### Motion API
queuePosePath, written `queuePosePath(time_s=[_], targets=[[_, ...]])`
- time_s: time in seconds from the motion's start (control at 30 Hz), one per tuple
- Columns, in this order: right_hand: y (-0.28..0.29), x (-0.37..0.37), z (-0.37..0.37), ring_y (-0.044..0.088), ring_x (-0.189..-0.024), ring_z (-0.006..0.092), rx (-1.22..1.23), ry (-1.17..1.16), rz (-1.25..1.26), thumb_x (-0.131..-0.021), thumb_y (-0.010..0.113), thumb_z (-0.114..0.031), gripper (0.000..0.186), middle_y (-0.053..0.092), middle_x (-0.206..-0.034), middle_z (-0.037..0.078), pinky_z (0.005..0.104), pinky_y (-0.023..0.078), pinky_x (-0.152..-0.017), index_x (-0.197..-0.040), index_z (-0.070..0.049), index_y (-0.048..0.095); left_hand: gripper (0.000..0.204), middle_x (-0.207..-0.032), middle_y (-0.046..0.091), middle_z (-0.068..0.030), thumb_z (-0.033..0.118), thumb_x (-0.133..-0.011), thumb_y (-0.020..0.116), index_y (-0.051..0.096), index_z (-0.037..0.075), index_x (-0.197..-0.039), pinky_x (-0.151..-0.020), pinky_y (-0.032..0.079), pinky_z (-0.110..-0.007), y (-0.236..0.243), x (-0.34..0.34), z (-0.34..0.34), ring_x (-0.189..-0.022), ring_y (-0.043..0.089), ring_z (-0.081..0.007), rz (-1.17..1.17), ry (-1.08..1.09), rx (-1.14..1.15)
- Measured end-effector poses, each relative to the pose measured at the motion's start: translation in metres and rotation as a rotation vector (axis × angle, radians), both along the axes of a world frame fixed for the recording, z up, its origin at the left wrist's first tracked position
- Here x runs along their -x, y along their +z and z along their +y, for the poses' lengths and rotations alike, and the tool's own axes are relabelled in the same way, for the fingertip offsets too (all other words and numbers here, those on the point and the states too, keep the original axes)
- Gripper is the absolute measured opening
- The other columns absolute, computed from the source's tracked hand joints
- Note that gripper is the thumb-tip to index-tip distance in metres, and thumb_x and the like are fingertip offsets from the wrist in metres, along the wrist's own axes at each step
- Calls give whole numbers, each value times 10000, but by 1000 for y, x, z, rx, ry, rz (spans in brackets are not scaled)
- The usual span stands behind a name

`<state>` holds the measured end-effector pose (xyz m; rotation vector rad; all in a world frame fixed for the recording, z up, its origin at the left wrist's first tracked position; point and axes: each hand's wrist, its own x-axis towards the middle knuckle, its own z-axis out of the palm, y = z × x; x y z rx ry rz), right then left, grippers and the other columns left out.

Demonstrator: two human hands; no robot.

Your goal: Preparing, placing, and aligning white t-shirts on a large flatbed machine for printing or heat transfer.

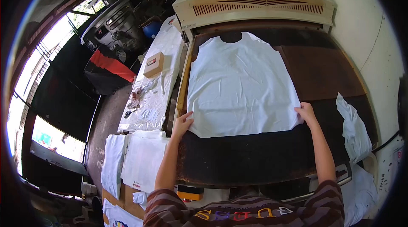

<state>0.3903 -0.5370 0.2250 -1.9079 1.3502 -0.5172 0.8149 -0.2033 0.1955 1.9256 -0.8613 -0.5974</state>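
Shirt (242, 82) flat between left hand (182, 124) and right hand (306, 113), both pinching its edges; box (153, 66) far left, contents hidden.

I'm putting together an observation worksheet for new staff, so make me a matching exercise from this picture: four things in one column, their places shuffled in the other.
Things
1. Left hand
2. Tan box
3. Right hand
4. Red cloth

Places
A. Lying across something black
B. At the right edge of the pale fabric, near its bottom
C. On the table with the shiny covering
D. At the left edge of that fabric, near its bottom

Pairs: 1-D, 2-C, 3-B, 4-A
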Motion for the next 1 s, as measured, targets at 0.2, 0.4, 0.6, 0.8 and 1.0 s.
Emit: queuePosePath(time_s=[0.2,0.4,0.6,0.8,1.0], targets=[[-10,40,26,508,-502,181,195,-141,-161,-718,595,-155,211,520,-547,120,326,387,-502,-691,37,510,230,-832,629,-92,151,-800,532,617,44,-985,-738,424,-255,13,46,34,-808,568,-127,-226,184,148],[10,45,61,517,-497,220,271,-112,-84,-711,611,-140,212,501,-533,141,337,390,-504,-680,40,503,209,-873,628,-146,141,-790,547,618,23,-947,-765,430,-286,25,64,55,-836,594,-201,-256,252,90],[5,52,76,560,-672,356,364,-117,9,-704,627,-137,189,562,-683,194,410,421,-578,-702,13,511,220,-851,615,-174,120,-774,546,605,35,-968,-747,443,-309,22,78,70,-800,600,-266,-359,283,21],[8,82,112,567,-707,363,460,-238,196,-734,575,-144,100,580,-707,172,442,449,-592,-735,-61,519,209,-749,582,-142,84,-767,523,602,32,-954,-624,451,-330,10,96,108,-676,584,-248,-679,340,42],[3,134,187,573,-708,327,492,-250,-13,-744,549,-155,74,588,-722,134,428,451,-597,-753,-81,542,196,-747,580,-56,63,-776,538,608,23,-954,-569,429,-259,36,143,139,-658,534,-107,-443,312,177]])
